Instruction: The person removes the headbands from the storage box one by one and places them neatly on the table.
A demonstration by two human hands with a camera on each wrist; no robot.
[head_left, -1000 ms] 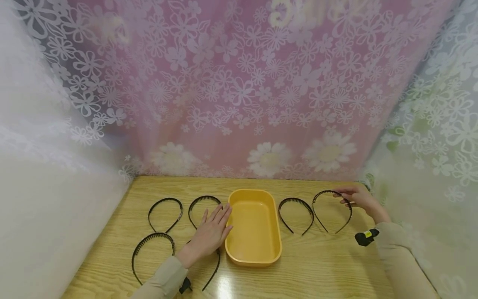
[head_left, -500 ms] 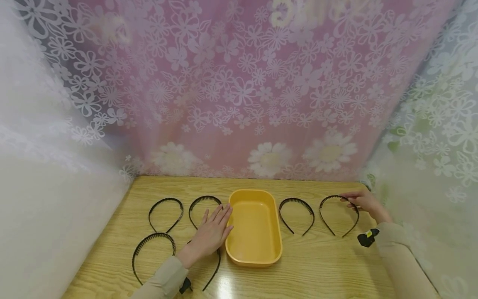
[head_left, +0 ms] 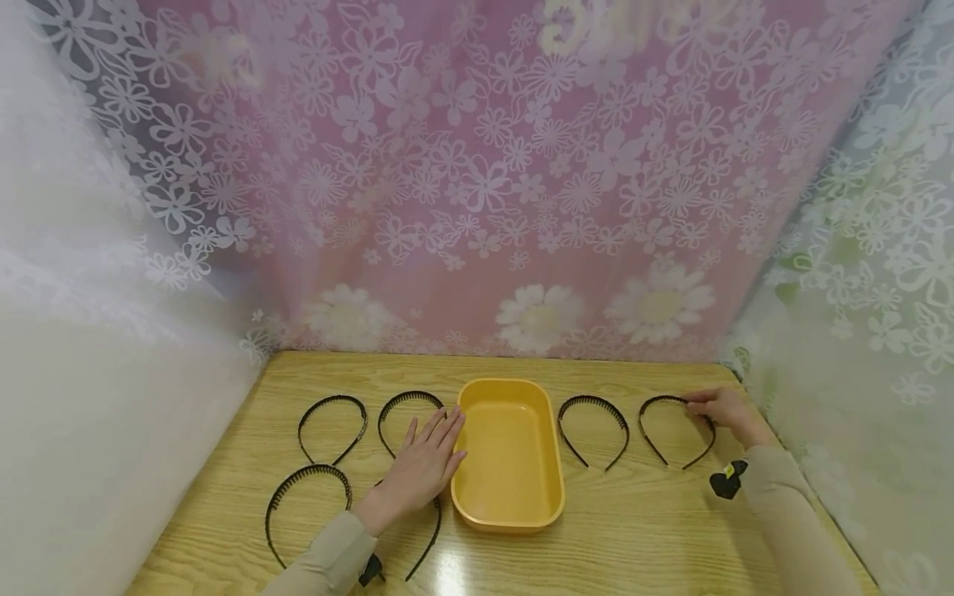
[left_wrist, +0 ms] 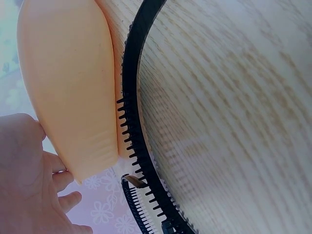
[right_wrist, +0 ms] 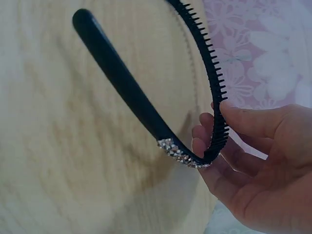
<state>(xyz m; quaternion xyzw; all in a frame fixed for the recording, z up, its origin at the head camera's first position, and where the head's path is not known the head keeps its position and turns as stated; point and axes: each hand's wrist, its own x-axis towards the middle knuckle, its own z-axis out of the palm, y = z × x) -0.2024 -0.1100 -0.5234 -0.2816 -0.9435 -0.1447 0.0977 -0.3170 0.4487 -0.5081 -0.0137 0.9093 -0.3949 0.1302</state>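
Observation:
At the right of the table, my right hand (head_left: 734, 414) pinches a black toothed headband (right_wrist: 126, 90) between thumb and fingers near its top right curve. A patch of glittery stones (right_wrist: 178, 155) decorates that headband's outer side. Whether its ends touch the table I cannot tell. My left hand (head_left: 417, 472) lies with straight fingers against the left rim of a yellow plastic tray (head_left: 508, 463), which holds nothing. Partly hidden beneath the left hand and forearm is another black headband (head_left: 436, 526). The left wrist view shows a toothed headband (left_wrist: 130, 73) close beside the tray's wall.
Between the tray and my right hand lies one headband (head_left: 589, 397). More sit left of the tray: a far-left headband (head_left: 331, 396), one behind my left fingers (head_left: 411, 392) and a nearer one (head_left: 307, 468). Floral curtains (head_left: 477, 207) enclose the wooden table (head_left: 626, 546).
My right hand has shifted the held headband to the right, away from its neighbour, and its grip now sits slightly lower on the curve. My left hand and the tray stay put.

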